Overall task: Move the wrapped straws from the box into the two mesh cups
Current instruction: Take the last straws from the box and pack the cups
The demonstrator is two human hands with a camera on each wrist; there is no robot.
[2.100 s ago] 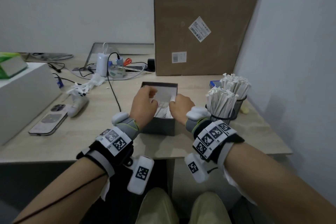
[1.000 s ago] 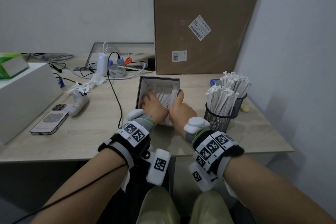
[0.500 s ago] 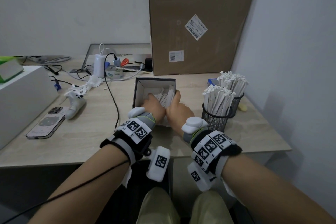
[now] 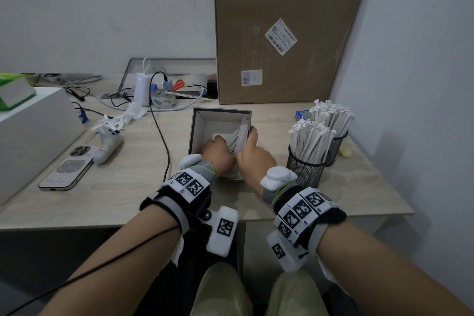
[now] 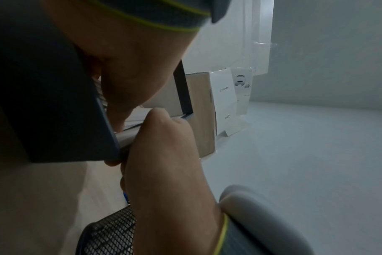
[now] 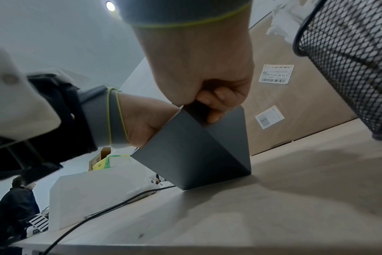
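Note:
The dark box [image 4: 197,126] is tipped up toward me on the desk, so its white inside shows. A few wrapped straws [image 4: 239,136] lean against its right wall. My left hand [image 4: 218,151] reaches inside the box beside them with its fingertips hidden. In the left wrist view its thumb touches the straws [image 5: 140,117]. My right hand [image 4: 252,156] grips the box's right wall, fingers curled over the edge [image 6: 214,103]. Two black mesh cups, near [image 4: 305,169] and far [image 4: 338,143], stand to the right, packed with upright straws [image 4: 310,141].
A tall cardboard carton [image 4: 282,33] leans on the wall behind the box. Left of the box lie a black cable [image 4: 161,136], a white controller [image 4: 107,146] and a phone [image 4: 66,172], with a white case [image 4: 33,131] beyond. The desk's front edge is near my wrists.
The box went from lying flat to tipped up toward me. My left hand pushed deeper inside, and the straws now bunch against the right wall held by my right hand.

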